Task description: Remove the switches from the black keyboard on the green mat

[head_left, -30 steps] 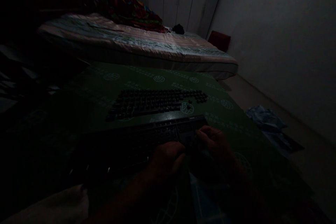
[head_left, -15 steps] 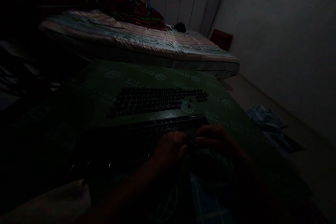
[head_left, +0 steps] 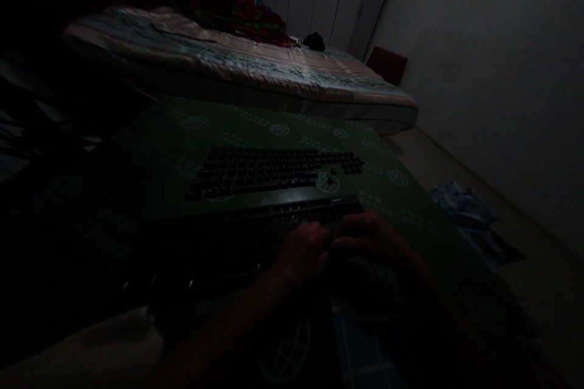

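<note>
Keyboard (head_left: 228, 246): likely light, stiff, best held by the rim

Lies on the green table (head_left: 241, 126), just nearer than the black keycaps (head_left: 260, 170). Left hand (head_left: 305, 249) and right hand (head_left: 365, 234) both curled at its right end, fingers close together; too dark to tell if either grips anything. My read: rigid plastic, might skid under a push. Brace the case by its edges. Caps probably tiny, slick: pinch opposite sides. Mounts likely the fragile bit.
</note>
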The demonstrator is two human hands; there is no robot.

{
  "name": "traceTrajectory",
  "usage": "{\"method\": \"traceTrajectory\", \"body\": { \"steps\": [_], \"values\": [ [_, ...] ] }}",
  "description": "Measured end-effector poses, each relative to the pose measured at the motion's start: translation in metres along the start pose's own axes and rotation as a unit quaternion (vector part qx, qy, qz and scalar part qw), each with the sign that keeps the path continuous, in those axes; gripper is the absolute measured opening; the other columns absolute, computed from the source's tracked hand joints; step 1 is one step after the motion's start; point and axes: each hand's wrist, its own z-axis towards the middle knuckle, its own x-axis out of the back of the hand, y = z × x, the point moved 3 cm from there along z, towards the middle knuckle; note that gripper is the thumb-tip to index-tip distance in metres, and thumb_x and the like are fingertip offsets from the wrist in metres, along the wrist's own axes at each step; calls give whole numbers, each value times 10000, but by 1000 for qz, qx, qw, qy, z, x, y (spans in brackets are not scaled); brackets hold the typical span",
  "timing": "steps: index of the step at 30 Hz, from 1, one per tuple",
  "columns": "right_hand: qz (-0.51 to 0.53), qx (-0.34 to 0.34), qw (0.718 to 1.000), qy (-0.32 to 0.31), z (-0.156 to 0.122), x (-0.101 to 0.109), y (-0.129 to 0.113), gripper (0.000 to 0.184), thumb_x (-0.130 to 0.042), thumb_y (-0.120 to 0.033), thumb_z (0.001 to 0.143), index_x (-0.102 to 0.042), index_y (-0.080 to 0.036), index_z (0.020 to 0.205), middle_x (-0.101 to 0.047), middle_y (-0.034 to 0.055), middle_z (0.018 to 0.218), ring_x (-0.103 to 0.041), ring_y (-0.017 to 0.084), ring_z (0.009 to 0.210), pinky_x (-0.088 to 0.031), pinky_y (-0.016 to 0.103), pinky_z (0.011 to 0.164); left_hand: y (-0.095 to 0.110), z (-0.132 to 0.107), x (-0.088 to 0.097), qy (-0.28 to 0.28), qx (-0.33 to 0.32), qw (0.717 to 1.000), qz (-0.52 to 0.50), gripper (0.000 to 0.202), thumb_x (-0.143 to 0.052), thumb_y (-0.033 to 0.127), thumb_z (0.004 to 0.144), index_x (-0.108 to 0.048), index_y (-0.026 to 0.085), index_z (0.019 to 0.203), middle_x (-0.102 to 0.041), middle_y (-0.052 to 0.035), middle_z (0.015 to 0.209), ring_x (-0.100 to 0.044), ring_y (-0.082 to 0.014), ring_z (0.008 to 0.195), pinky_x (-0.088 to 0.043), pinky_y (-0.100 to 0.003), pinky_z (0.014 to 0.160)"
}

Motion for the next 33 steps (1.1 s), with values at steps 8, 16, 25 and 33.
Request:
{"method": "traceTrajectory", "body": {
  "steps": [8,16,25,33],
  "values": [
    [10,-25,999,27,0,-9,2,171,-648,-304,698,-628,-152,622,-580,-21,581,-517,108,559,-382,206,511,0,0,-7,67,-28,997,-17,165,-530,224,753,-621,170,880,-516,-88,1089,-463,-236,963,-438,-375,782],
    [8,-52,988,145,-4,-23,15,187,-626,-343,696,-578,-169,648,-594,-13,609,-546,123,583,-404,213,519,-3,2,-12,85,-10,995,-41,251,-583,163,668,-636,150,913,-493,-92,1187,-437,-250,1042,-418,-398,873],
    [-177,-65,947,261,-10,-39,16,128,-499,-308,749,-525,-194,696,-599,18,600,-564,150,545,-387,238,524,-5,1,-12,104,-9,993,-60,163,-567,193,713,-649,183,854,-533,-71,1147,-459,-239,1009,-432,-395,839],
    [-132,-79,953,262,-9,-43,25,123,-499,-292,728,-455,-219,639,-549,-15,542,-538,139,521,-377,225,508,-5,1,-15,105,3,993,-56,126,-571,213,734,-659,183,819,-545,-70,1149,-462,-241,1017,-426,-408,854]
  ]
}}
